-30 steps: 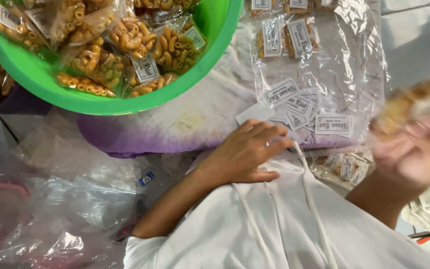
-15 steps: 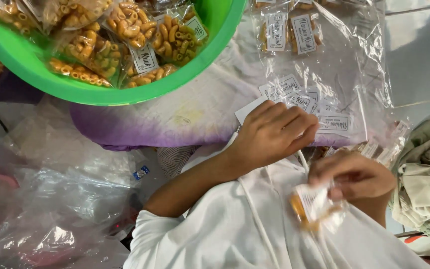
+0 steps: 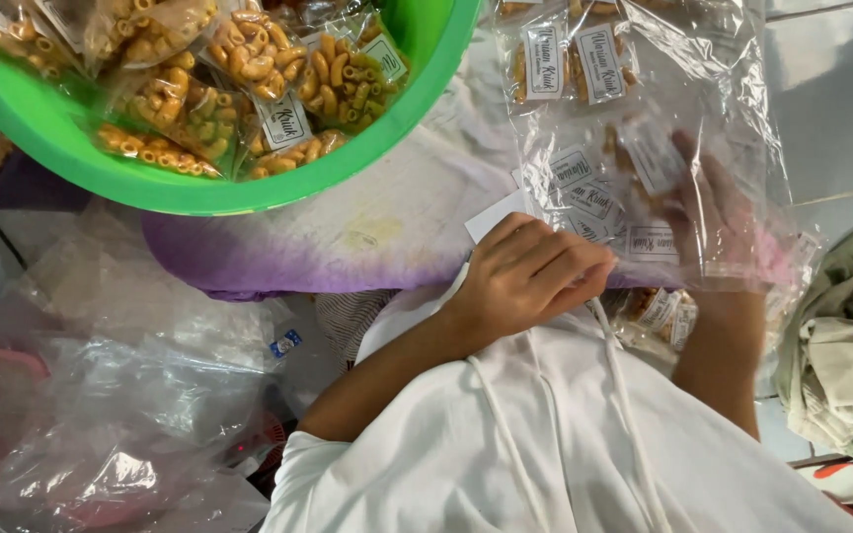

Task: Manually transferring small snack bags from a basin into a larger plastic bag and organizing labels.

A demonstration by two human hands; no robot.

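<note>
One green basin (image 3: 278, 183) far left, holding at least six small snack packets (image 3: 348, 84). One large clear bag (image 3: 733, 148) far right, two snack packets (image 3: 570, 64) at its far end, roughly six loose paper labels (image 3: 584, 197) inside. Two hands: left hand (image 3: 535, 276), right hand (image 3: 708, 212).

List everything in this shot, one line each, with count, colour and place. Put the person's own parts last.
basin: one, bright green, top left.
snack packets: many, clear with orange-yellow curls and white labels, inside the basin.
cloth: one, white fading to purple, under the basin.
large clear bag: one, transparent, top right, with labelled packets inside.
loose labels: several, white, in the bag's lower part.
crumpled plastic: a heap, clear, lower left.
folded fabric: one pile, beige, right edge.
white garment: one, with drawstrings, bottom centre.
left hand: fingers curled at the bag's mouth.
right hand: inside the bag, blurred.
</note>
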